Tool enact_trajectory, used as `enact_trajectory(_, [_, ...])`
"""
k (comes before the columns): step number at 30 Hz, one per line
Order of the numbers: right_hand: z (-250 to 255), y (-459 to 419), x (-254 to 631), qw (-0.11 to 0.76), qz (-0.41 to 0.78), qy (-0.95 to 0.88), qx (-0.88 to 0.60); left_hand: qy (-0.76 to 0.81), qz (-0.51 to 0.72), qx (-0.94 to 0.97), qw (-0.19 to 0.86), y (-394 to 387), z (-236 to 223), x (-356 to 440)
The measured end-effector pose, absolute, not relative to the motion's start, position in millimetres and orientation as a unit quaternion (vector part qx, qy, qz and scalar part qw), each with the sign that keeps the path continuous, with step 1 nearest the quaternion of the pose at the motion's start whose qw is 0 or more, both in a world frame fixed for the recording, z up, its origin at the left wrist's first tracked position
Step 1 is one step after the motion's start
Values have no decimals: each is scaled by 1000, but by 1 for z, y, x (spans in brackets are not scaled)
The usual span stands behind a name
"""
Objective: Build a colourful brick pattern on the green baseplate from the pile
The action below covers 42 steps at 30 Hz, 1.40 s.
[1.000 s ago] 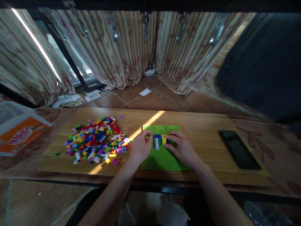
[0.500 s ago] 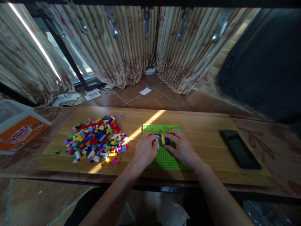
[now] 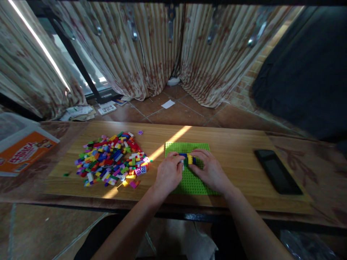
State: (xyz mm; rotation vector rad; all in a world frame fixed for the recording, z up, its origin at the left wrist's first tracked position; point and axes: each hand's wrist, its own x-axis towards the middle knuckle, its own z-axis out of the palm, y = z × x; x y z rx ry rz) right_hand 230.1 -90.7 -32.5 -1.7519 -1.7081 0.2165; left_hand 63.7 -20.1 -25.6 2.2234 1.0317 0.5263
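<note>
A green studded baseplate lies under both hands. My left hand is closed in a pinch over the left part of a small group of toy building bricks; a white brick shows at its fingertips and a blue brick just above. Thumb and fingers of my right hand close around a yellow brick with dark blue beside it. My fingers hide much of the bricks, so I cannot tell how they join to the plate.
A heap of mixed bricks spreads over the left of the wooden board. One purple brick lies behind it. A black phone-like device rests at the right. At far left stands a clear tub with an orange label.
The yellow brick in my right hand now shows apart from the blue brick by my left fingers, where they were close together before. Both hands stay over the baseplate.
</note>
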Motion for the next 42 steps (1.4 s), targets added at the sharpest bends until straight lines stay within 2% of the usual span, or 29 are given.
enact_trajectory(4, [-28,-91,229,347,69,-653,-670,392,201,840,316,-20,-25,63])
enact_trajectory(14, [-35,-91,230,287,67,-666,-686,385,196,847,310,-21,-25,62])
enact_trajectory(29, [-30,-89,223,227,39,-673,-703,339,151,899,234,-27,-24,61])
enact_trajectory(38, [-34,-90,227,268,68,-666,-693,336,128,913,195,-28,-23,60])
enact_trajectory(42, [-35,-89,227,261,66,-670,-691,323,103,928,155,-28,-23,61])
